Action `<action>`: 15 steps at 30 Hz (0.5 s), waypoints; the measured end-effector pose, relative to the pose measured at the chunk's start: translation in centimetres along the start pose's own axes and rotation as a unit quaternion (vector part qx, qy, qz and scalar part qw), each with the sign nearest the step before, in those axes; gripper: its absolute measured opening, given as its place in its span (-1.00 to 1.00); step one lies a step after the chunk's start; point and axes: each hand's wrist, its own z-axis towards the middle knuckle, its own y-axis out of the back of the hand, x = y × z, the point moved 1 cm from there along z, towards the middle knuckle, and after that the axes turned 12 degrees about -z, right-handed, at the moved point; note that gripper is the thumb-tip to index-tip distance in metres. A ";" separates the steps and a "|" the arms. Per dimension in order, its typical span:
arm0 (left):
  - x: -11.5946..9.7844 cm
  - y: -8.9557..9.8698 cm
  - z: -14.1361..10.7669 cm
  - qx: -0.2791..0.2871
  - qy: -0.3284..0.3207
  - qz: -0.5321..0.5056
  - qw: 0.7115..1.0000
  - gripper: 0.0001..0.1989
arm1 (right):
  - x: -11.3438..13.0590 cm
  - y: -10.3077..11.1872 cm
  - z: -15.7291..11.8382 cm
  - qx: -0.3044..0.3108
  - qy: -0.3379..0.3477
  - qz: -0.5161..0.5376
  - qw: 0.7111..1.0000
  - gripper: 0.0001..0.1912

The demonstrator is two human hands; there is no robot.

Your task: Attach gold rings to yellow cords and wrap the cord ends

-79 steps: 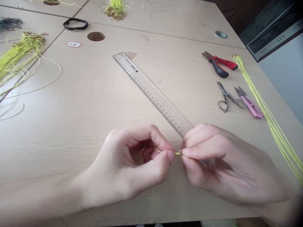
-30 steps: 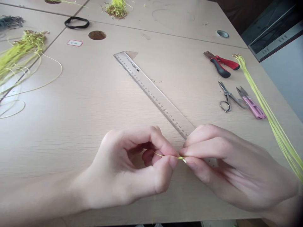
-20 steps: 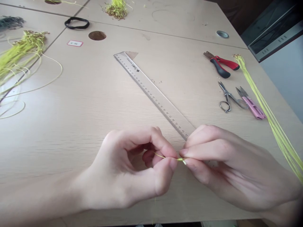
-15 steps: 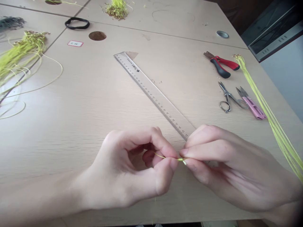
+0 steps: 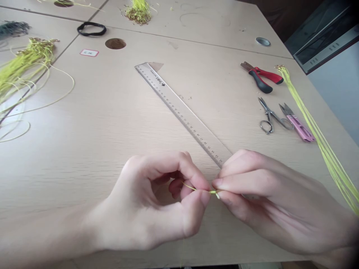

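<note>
Between my two hands runs a thin yellow-green cord [image 5: 213, 192] with a small knot in it and a pale short end sticking out below. Thumb and index finger of my left hand [image 5: 162, 201] pinch the cord just left of the knot, and a strand curves back into that palm. My right hand [image 5: 269, 198] pinches the cord at the knot's right side; its fingertips hide what lies beyond. Under the right fingers passes the near end of a clear ruler [image 5: 185, 114], which lies slantwise on the table.
On the right lie red-and-black pliers [image 5: 260, 76], silver scissors [image 5: 270, 116], pink thread snips [image 5: 298, 125] and a bundle of yellow cords [image 5: 316, 127]. More yellow cords [image 5: 30, 63] lie at left, near a black band [image 5: 91, 28], a small label [image 5: 89, 52] and a round hole [image 5: 115, 43].
Both hands keep their pinch on the cord. The knot sits very slightly lower in view, and the pale end tilts a little more downward.
</note>
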 end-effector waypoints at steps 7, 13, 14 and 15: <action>-0.1 0.0 0.2 0.001 -0.005 0.010 1.000 -0.89 | 0.1 0.1 0.0 -0.007 0.003 -0.005 1.000 -0.95; -0.1 0.0 0.2 0.000 -0.001 0.017 1.000 -0.90 | 0.1 0.0 0.0 -0.004 0.006 -0.008 1.000 -0.96; -0.1 0.0 0.2 -0.002 0.001 0.017 1.000 -0.89 | 0.0 0.1 0.0 -0.003 0.008 -0.007 1.000 -0.96; -0.1 0.0 0.2 -0.002 0.002 0.018 1.000 -0.89 | 0.0 0.1 0.0 -0.003 0.008 -0.007 1.000 -0.96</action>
